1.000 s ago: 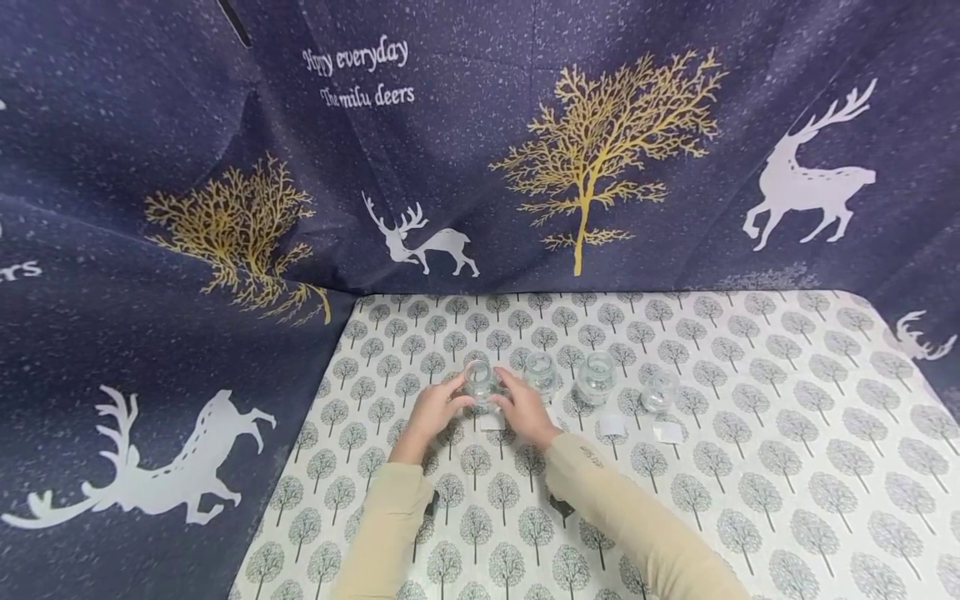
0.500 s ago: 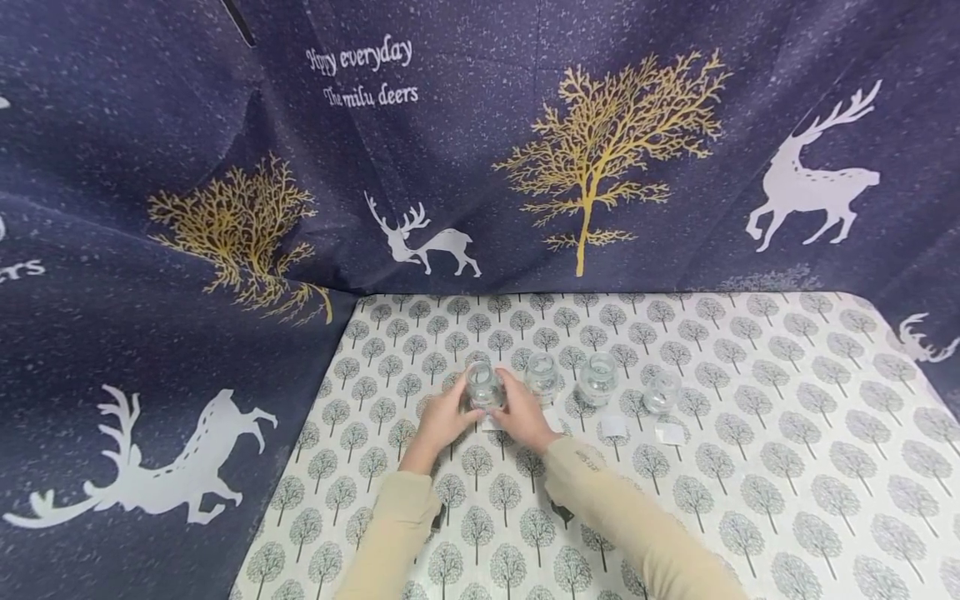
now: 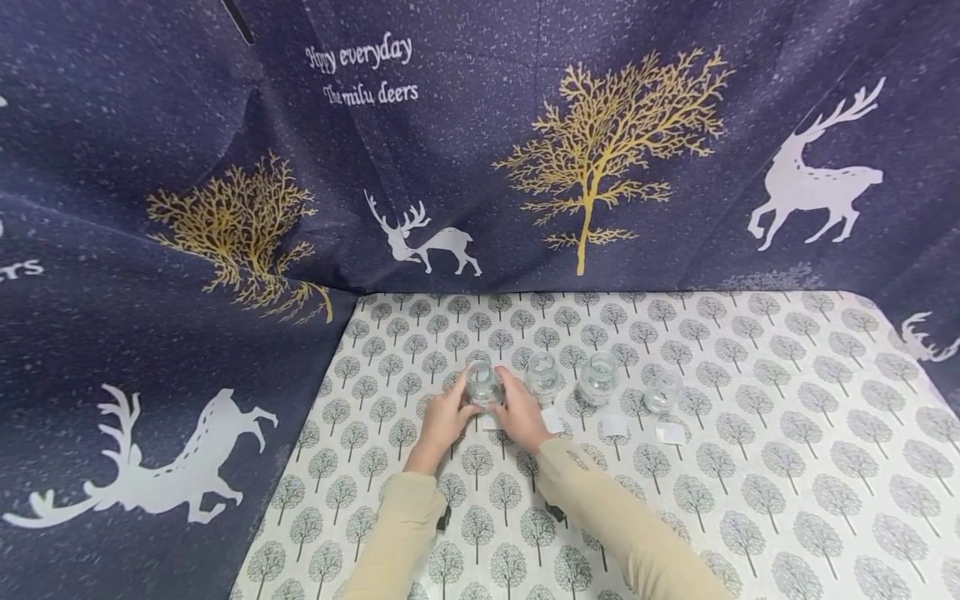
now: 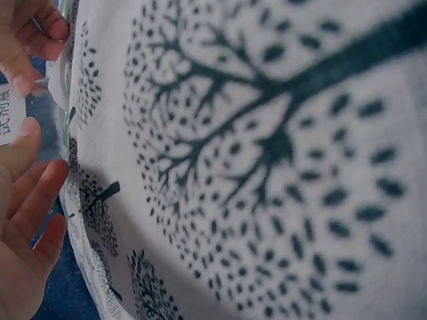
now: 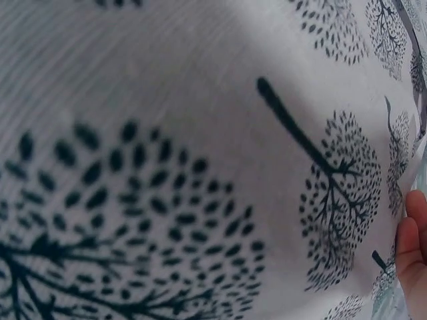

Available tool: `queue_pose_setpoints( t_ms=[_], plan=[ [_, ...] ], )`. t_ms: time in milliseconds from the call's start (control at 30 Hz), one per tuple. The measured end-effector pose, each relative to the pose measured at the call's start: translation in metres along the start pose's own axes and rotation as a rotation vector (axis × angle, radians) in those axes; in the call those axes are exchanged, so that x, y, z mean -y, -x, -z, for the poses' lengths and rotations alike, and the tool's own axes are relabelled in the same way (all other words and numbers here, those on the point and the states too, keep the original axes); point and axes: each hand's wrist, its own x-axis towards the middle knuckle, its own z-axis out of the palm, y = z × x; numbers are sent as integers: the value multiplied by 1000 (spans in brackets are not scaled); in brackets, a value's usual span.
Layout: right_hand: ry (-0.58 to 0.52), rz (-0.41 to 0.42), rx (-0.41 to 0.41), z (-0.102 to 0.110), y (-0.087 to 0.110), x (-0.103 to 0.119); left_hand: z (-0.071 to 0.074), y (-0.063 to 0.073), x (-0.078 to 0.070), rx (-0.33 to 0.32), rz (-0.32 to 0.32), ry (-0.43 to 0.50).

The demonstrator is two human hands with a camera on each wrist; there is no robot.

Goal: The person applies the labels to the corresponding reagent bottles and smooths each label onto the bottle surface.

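Observation:
A small clear glass jar (image 3: 482, 385) stands upright at the left end of a row of glassware. My left hand (image 3: 444, 414) holds its left side and my right hand (image 3: 519, 412) its right side, with both thumbs toward the near face. Just in front of the jar lies a small white card (image 3: 491, 423). Fingers of both hands show at the edge of the left wrist view, around a white label (image 4: 12, 115) with printed characters. Only a few fingertips (image 5: 412, 233) enter the right wrist view.
To the right stand a second glass jar (image 3: 542, 379), a wider jar (image 3: 598, 381) and a small clear glass vessel (image 3: 663, 392). White cards (image 3: 613, 426) lie in front of them. A tree-print cloth (image 3: 750, 467) covers the table; a dark blue curtain (image 3: 450, 150) hangs behind.
Both hands have closed in on the jar, the left moving slightly right. The jar has shifted a little toward the right. The other glassware stays put.

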Motion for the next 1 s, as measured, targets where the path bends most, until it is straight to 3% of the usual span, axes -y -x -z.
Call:
queue_pose_setpoints(
  t_ms=[233,400,567,867,1000],
  plan=[
    [-9,30,3,5,1,-6,5,0,7,5,-22,24],
    [-28,20,23,9,2,-8,9,-1,12,15,-79,10],
    [-82,-10,77,13,3,-9,13,-1,13,75,-75,19],
    [-62,7,77,15,4,-6,12,-3,12,55,-112,20],
    [-50,18,62,16,5,-4,12,-3,10,91,-74,47]
  ],
)
